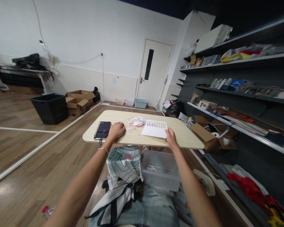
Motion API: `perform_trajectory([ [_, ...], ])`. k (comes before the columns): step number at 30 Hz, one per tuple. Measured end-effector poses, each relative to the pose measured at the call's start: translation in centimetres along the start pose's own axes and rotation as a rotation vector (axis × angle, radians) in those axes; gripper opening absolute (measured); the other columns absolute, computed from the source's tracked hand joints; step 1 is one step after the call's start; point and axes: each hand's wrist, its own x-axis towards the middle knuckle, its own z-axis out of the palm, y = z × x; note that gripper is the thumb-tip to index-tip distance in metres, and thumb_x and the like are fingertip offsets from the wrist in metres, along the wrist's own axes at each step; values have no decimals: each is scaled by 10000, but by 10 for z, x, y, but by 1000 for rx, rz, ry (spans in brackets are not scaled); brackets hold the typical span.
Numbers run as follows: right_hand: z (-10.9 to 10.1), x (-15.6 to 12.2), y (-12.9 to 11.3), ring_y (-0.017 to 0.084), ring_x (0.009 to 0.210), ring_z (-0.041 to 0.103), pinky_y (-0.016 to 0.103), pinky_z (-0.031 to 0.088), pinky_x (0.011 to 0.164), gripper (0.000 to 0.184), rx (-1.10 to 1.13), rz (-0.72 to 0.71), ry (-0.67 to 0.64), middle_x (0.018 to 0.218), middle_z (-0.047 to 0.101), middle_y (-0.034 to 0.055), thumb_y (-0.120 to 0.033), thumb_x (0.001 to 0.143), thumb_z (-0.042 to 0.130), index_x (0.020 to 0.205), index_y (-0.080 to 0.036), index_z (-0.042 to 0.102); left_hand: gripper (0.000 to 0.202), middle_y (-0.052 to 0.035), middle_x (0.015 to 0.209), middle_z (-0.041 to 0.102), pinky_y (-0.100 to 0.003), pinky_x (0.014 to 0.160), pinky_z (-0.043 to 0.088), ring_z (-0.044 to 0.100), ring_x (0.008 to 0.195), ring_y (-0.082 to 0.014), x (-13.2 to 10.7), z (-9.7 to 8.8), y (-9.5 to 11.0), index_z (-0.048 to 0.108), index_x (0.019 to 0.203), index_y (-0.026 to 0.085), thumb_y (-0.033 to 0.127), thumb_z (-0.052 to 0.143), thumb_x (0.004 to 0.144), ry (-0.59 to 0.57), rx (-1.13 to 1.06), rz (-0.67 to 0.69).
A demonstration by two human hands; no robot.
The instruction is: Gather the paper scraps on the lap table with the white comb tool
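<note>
My right hand [170, 137] pinches the near right corner of a white card [153, 131] with a row of slots along its far edge. The card lies over the light wooden table [134, 142], slightly tilted. Just beyond it sits a pile of small white and pinkish pieces [137, 121], too small to make out one by one. My left hand [117, 130] rests on the table, back up, with its fingers curled in; whatever may be under them is hidden. A dark phone [105, 129] lies beside it, to the left.
A clear plastic bin [161, 170] stands below the table by my knees. Patterned cloth [124, 164] drapes over my lap. Shelves [251, 94] line the right side, with an open cardboard box [208, 134] near the table. A black bin [49, 108] stands at left.
</note>
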Motion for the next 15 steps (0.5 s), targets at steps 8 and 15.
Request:
perform_trajectory([
  [8, 0, -1, -2, 128, 528, 465, 204, 345, 373, 252, -1, 1, -49, 659, 546, -37, -448, 749, 592, 849, -221, 553, 351, -142, 1220, 739, -372, 989, 471, 646, 1163, -296, -1, -1, 0, 734, 1071, 189, 313, 428, 953, 0, 6, -2],
  [15, 0, -2, -4, 124, 516, 461, 200, 322, 359, 256, 7, 0, -80, 643, 521, -45, -459, 729, 592, 828, -229, 541, 347, -148, 1219, 738, -388, 999, 471, 644, 1164, -304, 0, 0, 0, 747, 1083, 192, 310, 455, 935, 3, -23, -7],
])
